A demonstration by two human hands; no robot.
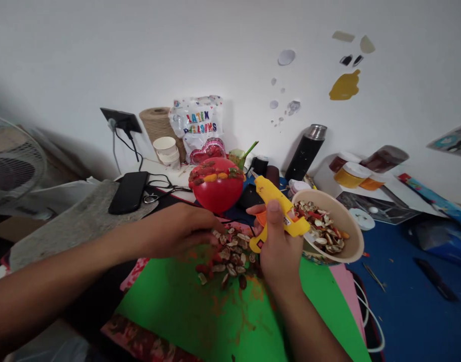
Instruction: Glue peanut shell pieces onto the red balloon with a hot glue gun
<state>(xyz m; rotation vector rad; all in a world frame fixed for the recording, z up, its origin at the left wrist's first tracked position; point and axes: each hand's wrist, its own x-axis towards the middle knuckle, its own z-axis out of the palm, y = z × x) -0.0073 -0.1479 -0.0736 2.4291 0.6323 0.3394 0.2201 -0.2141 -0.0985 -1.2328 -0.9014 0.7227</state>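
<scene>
My right hand is wrapped round a yellow hot glue gun, its nozzle tilted up and left, with fingers near the orange trigger. My left hand reaches down to a pile of nut shells; its visible fingers are apart, and the blurred fingertips touch the near-left side of the pile. Some shells are painted red. The pile lies on a green sheet smeared with orange-brown marks. Just behind stands a red balloon with a band of brown and orange painted shells stuck round its upper part.
A tilted beige bowl of shells sits right of the glue gun. Behind are a black flask, a balloon bag, paper cups and twine. A phone and cables lie left; a fan stands far left.
</scene>
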